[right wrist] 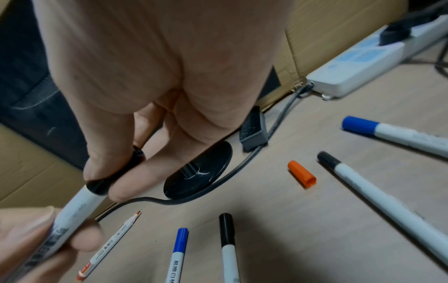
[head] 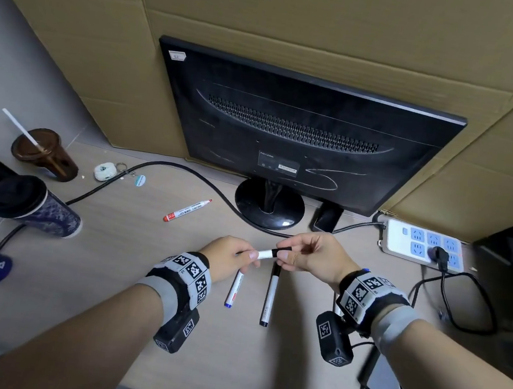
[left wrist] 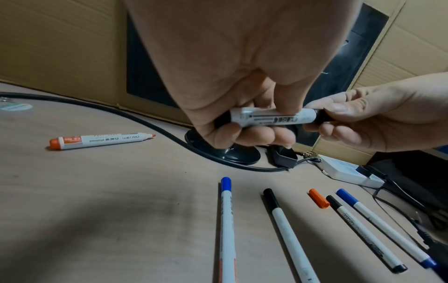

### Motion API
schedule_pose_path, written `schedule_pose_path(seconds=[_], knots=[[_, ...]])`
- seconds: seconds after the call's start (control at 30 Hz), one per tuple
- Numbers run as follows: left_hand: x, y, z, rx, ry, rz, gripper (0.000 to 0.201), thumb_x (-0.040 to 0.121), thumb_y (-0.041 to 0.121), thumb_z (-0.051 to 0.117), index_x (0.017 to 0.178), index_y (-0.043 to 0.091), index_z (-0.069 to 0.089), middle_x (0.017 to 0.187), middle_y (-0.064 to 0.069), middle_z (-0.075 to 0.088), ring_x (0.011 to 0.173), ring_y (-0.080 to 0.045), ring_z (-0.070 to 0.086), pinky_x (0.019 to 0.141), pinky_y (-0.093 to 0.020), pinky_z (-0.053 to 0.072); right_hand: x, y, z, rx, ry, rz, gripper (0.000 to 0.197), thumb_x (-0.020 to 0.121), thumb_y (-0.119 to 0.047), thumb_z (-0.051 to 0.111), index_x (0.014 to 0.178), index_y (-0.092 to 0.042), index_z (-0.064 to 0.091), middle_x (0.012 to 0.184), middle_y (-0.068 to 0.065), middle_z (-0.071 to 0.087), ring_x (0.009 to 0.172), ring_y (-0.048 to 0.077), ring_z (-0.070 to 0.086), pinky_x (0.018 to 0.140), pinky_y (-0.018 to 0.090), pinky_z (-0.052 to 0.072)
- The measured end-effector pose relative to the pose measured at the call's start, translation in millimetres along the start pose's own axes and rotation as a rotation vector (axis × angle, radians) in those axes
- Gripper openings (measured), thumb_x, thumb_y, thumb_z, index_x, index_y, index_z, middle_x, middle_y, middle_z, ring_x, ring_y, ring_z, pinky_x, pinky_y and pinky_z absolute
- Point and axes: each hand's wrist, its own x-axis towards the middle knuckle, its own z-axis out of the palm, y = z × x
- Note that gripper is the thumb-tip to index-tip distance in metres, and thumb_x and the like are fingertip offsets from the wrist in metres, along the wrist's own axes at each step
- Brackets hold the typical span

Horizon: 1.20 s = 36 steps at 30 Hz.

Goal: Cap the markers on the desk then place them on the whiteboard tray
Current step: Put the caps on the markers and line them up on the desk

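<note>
Nearest me on the desk (head: 121, 243) lie a capped blue marker (head: 235, 288) and a capped black marker (head: 270, 295), side by side just below my hands. Above them I hold a black whiteboard marker (head: 266, 254) level in the air. My left hand (head: 229, 256) wraps its barrel, fingers curled under and thumb on top. My right hand (head: 312, 258) pinches the black cap (head: 283, 250) between thumb and forefinger at the marker's right end; the cap meets the barrel, though I cannot tell whether it is fully seated. To the right a loose orange cap (left wrist: 319, 198) lies beside two more capped markers. Farther off to the left, the uncapped red marker (head: 187, 210) lies alone near the monitor (head: 304, 129) stand.
</note>
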Motion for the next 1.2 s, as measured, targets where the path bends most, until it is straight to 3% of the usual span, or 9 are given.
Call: schedule_pose_path(seconds=[0.23,0.4,0.5,0.57,0.67,0.77,0.83,1.0,1.2], knots=[[2,0,-2,-0.018,0.051,0.015,0.033,0.104,0.025,0.048,0.088,0.021,0.076,0.073,0.011,0.057,0.074,-0.012,0.053,0.081,-0.037,0.047,2,-11,7,-0.091,0.047,-0.068,0.014,0.083,0.007,0.078,0.096,0.001,0.076,0.081,0.022,0.067,0.072,0.023,0.077,0.069,0.023,0.061],[-2,-2,1,-0.060,0.041,0.057,0.032,0.101,0.033,0.047,0.084,0.034,0.074,0.077,0.000,0.064,0.069,-0.008,0.054,0.078,-0.034,0.048,2,-10,8,-0.063,0.020,-0.061,0.014,0.085,0.007,0.076,0.099,0.003,0.075,0.078,0.020,0.065,0.076,0.026,0.076,0.072,0.026,0.062],[-2,-1,3,-0.152,0.032,0.044,0.039,0.104,0.033,0.045,0.081,0.044,0.074,0.087,-0.005,0.072,0.058,-0.005,0.055,0.062,-0.025,0.048,5,-7,18,0.042,0.072,-0.096,0.014,0.091,0.004,0.071,0.103,-0.002,0.072,0.077,0.015,0.063,0.083,0.032,0.072,0.083,0.037,0.064],[-3,1,7,-0.224,0.000,-0.012,0.032,0.105,0.035,0.047,0.095,0.035,0.078,0.082,0.002,0.070,0.060,-0.010,0.057,0.056,-0.022,0.048,8,-4,26,0.120,0.134,-0.105,0.023,0.091,0.001,0.072,0.112,-0.004,0.066,0.076,0.010,0.060,0.086,0.034,0.072,0.087,0.046,0.063],[-3,-4,13,-0.119,-0.051,-0.050,0.039,0.104,0.039,0.050,0.107,0.010,0.076,0.085,0.001,0.071,0.071,-0.013,0.064,0.063,-0.026,0.049,13,2,34,0.153,0.197,-0.046,0.033,0.088,0.000,0.076,0.116,-0.005,0.058,0.074,0.005,0.057,0.088,0.035,0.074,0.083,0.047,0.063],[-9,-21,16,-0.118,-0.035,-0.134,0.041,0.106,0.038,0.045,0.111,0.011,0.075,0.092,0.003,0.073,0.077,-0.017,0.066,0.059,-0.023,0.044,18,18,37,-0.025,0.295,0.018,0.027,0.086,-0.005,0.079,0.105,-0.008,0.060,0.076,0.006,0.059,0.069,0.021,0.069,0.073,0.044,0.065],[-15,-36,14,-0.132,0.012,-0.178,0.039,0.106,0.034,0.045,0.108,0.014,0.077,0.087,0.005,0.071,0.073,-0.017,0.063,0.053,-0.019,0.043,21,36,38,-0.229,0.341,0.020,0.026,0.082,-0.014,0.083,0.098,-0.013,0.061,0.077,0.006,0.066,0.062,0.023,0.072,0.068,0.043,0.066],[-26,-68,2,-0.141,0.033,-0.227,0.029,0.099,0.032,0.059,0.089,0.018,0.083,0.078,0.006,0.076,0.064,-0.011,0.064,0.050,-0.009,0.043,29,69,50,-0.522,0.332,0.035,0.028,0.077,-0.029,0.085,0.087,-0.028,0.059,0.081,0.002,0.075,0.070,0.021,0.075,0.072,0.042,0.064],[-23,-73,-8,-0.221,0.067,-0.196,0.021,0.094,0.025,0.067,0.085,0.014,0.082,0.063,0.010,0.071,0.059,-0.007,0.062,0.054,-0.012,0.044,45,74,63,-0.680,0.373,0.017,0.020,0.080,-0.027,0.080,0.091,-0.023,0.065,0.085,-0.004,0.071,0.080,0.018,0.070,0.079,0.041,0.061]])
